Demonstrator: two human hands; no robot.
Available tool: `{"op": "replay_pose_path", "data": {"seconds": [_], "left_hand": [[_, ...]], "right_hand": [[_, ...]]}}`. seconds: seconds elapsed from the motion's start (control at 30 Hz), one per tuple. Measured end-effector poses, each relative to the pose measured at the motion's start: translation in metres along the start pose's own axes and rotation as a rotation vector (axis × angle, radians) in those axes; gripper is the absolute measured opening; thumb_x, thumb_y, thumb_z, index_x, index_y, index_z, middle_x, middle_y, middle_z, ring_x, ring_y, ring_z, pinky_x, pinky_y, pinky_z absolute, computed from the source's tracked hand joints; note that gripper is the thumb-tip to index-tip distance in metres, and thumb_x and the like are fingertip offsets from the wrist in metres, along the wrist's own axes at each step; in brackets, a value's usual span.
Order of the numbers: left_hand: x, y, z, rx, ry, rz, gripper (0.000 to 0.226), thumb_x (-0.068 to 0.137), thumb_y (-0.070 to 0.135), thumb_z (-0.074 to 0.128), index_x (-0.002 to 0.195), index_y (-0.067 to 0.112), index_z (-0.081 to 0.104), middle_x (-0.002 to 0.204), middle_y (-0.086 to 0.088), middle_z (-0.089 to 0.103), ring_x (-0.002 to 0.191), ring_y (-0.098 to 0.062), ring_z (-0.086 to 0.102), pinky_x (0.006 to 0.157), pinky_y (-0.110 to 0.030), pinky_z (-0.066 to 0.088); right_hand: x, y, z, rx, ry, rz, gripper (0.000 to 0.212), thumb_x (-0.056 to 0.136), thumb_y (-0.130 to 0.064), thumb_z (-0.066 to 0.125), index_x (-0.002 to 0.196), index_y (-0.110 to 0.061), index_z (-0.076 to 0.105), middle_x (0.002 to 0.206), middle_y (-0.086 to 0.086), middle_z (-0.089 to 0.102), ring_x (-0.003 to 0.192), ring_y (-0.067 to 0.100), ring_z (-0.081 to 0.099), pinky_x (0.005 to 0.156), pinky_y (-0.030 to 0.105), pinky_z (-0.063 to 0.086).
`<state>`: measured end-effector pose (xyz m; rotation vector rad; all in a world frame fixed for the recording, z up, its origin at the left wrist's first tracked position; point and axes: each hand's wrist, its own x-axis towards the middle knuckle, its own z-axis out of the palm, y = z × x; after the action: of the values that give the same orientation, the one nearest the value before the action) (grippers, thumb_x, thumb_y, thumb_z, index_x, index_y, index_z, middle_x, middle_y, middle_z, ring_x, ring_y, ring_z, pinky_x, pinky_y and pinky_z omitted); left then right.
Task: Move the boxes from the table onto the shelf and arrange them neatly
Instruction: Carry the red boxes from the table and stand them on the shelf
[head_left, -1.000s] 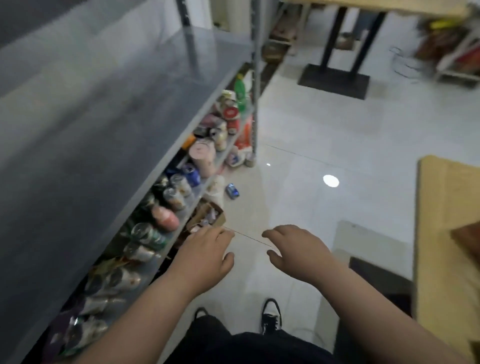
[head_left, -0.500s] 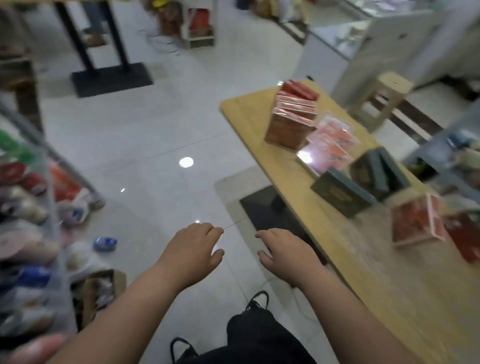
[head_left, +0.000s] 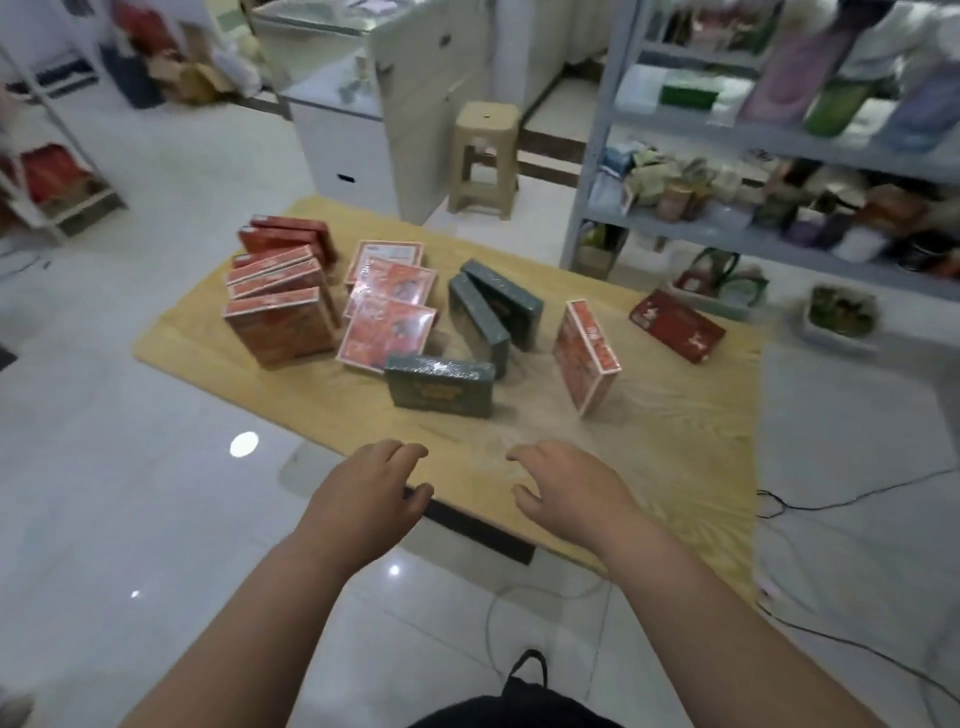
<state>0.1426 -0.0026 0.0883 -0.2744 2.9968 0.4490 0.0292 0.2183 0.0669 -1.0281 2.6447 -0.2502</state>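
Observation:
A low wooden table (head_left: 675, 457) carries several boxes. A stack of orange-red boxes (head_left: 280, 306) stands at its left end, with flat pink-red boxes (head_left: 387, 322) beside it. Three dark green boxes sit mid-table; the nearest green box (head_left: 440, 387) stands on its long edge. An upright red box (head_left: 586, 356) tilts to the right of them, and a dark red box (head_left: 678, 325) lies at the far right. My left hand (head_left: 369, 499) and my right hand (head_left: 566, 488) hover over the near table edge, fingers apart, holding nothing.
A grey metal shelf (head_left: 779, 140) full of goods stands behind the table at right. A beige plastic stool (head_left: 483, 156) and a white counter (head_left: 410, 104) are beyond the table. Cables (head_left: 831, 499) run over the tiled floor at right.
My view has swung right from the grey shelf to the table, which now lies straight ahead. Both hands stay empty and have come up over the table's near edge.

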Motion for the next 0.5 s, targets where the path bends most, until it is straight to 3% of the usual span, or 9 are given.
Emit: {"op": "replay_pose_path", "data": {"seconds": [0.3,0.5], "left_hand": [[0.122,0.055,0.007,0.027,-0.043,0.163,0.043,0.091,0.042,0.055,0.128,0.02,0.059,0.119,0.0,0.062,0.109,-0.026,0.058,0.083,-0.038,0.051],[0.212,0.068,0.012,0.045,-0.102,0.344,0.047,0.095,0.042,0.051,0.138,0.023,0.05,0.132,0.0,0.056,0.119,-0.025,0.053,0.093,-0.038,0.045]], "right_hand": [[0.042,0.103,-0.037,0.068,0.033,0.187,0.046,0.094,-0.04,0.052,0.138,-0.028,0.053,0.135,-0.002,0.058,0.12,0.022,0.056,0.089,0.038,0.052],[0.069,0.142,-0.048,0.073,0.073,0.358,0.039,0.091,-0.035,0.054,0.128,-0.023,0.058,0.124,0.004,0.062,0.115,0.026,0.057,0.085,0.038,0.052]]}}
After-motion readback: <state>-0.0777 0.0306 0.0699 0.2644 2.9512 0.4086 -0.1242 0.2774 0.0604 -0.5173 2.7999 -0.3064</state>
